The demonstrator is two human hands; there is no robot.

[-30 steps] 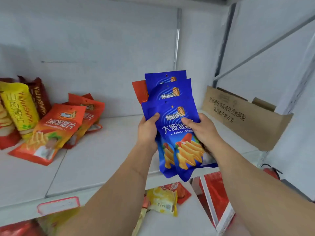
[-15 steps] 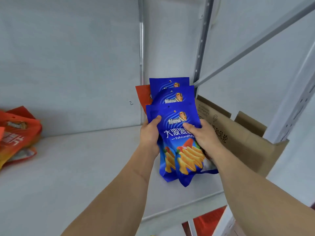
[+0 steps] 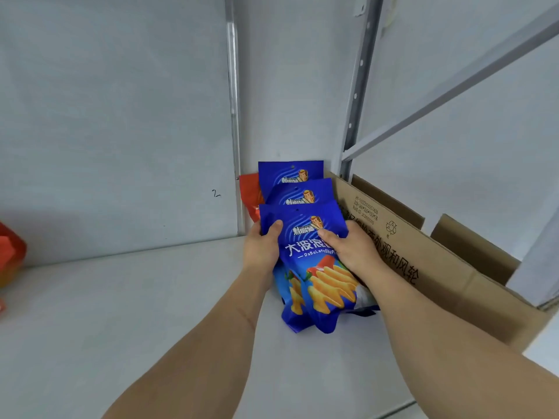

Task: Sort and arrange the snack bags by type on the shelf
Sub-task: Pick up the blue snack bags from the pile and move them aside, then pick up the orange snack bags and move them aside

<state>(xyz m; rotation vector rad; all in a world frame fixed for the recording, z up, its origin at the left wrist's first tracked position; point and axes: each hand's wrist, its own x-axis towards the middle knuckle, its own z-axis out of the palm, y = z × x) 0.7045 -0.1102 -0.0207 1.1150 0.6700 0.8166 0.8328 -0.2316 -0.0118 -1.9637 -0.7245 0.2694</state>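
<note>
A fanned stack of blue snack bags [image 3: 305,279] with chips printed on them stands low over the white shelf [image 3: 136,313], close to the back wall. An orange-red bag [image 3: 250,196] peeks out behind the stack on its left. My left hand [image 3: 262,252] grips the stack's left edge, thumb over the front bag. My right hand [image 3: 352,252] grips the right side, thumb on the print. The stack's lower end is at or just above the shelf; I cannot tell if it touches.
An open cardboard box [image 3: 438,267] with printed characters stands right beside the stack on the shelf's right end. Orange-red snack bags [image 3: 10,255] lie at the far left edge. A grey upright post [image 3: 357,95] and diagonal brace rise behind the box.
The stack in both hands has moved forward and down toward the shelf's back right corner beside the box. The view has swung right, and the left bags have mostly left the frame.
</note>
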